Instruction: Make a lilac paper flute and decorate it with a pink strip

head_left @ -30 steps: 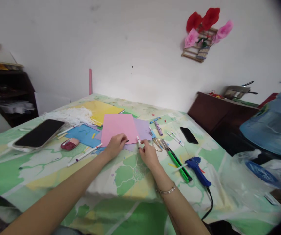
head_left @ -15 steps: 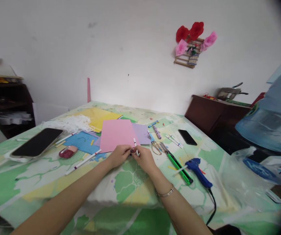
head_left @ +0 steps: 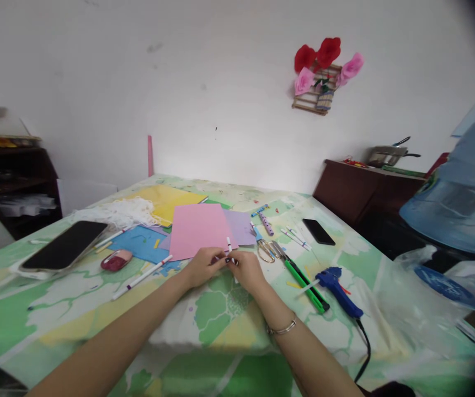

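Observation:
Both hands meet just in front of a pink paper sheet (head_left: 198, 229). My right hand (head_left: 245, 270) is closed on a thin white stick (head_left: 229, 242), whose dark-banded upper end sticks up over the sheet's lower right corner. My left hand (head_left: 204, 266) touches the right fingertips, its fingers pressed together; what they grip is too small to make out. Blue paper (head_left: 140, 242) and a long white stick (head_left: 144, 275) lie to the left. Gold-handled scissors (head_left: 267, 252) and a green cutter (head_left: 305, 286) are to the right of my right hand.
A blue glue gun (head_left: 339, 289) with a black cord lies at the right, near a black phone (head_left: 319, 231). On the left are a larger phone (head_left: 65, 247), a red object (head_left: 116, 261) and white string (head_left: 121, 212). A water jug (head_left: 456, 209) stands far right.
My fingertips have drawn together around the stick, and the short white piece beside my right fingers has turned more upright. The whole view has shifted slightly.

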`<action>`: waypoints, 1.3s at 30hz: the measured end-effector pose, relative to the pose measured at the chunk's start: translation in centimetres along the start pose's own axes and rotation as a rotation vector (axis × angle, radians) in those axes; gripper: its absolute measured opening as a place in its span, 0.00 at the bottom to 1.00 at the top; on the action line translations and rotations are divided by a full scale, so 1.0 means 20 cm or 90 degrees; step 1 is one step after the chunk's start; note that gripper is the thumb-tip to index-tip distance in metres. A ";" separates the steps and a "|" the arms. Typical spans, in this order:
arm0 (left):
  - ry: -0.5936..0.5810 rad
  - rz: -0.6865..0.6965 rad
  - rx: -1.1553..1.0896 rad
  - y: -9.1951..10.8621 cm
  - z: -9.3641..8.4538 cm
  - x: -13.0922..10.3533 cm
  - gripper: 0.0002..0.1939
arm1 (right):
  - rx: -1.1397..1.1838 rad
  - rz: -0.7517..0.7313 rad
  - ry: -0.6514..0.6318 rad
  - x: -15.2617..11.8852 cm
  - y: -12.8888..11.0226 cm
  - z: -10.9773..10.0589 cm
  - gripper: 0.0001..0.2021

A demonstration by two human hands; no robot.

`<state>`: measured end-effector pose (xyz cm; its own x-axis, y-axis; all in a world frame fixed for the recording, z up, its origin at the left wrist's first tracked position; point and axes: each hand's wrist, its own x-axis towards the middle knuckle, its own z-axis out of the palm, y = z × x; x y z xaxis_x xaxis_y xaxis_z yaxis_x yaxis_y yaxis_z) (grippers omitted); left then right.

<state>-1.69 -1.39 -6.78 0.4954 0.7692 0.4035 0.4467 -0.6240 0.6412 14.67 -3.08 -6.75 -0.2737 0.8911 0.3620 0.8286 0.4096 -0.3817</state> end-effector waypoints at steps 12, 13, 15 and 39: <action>0.044 0.014 0.038 -0.06 -0.02 0.01 0.12 | 0.033 -0.006 0.022 0.00 0.00 0.01 0.07; 0.063 0.014 0.047 -0.08 -0.01 0.01 0.12 | 0.034 -0.002 0.027 0.00 0.00 0.01 0.08; 0.103 0.005 0.056 -0.12 -0.01 0.02 0.16 | 0.032 0.010 0.040 0.00 0.00 0.01 0.08; -0.057 0.008 0.339 -0.15 -0.03 0.00 0.13 | -0.178 0.206 0.059 -0.02 0.07 -0.18 0.12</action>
<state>-3.45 0.52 -8.30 0.5547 0.7608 0.3369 0.7444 -0.6347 0.2076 17.77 -3.56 -4.44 0.0564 0.9385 0.3406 0.9682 0.0318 -0.2480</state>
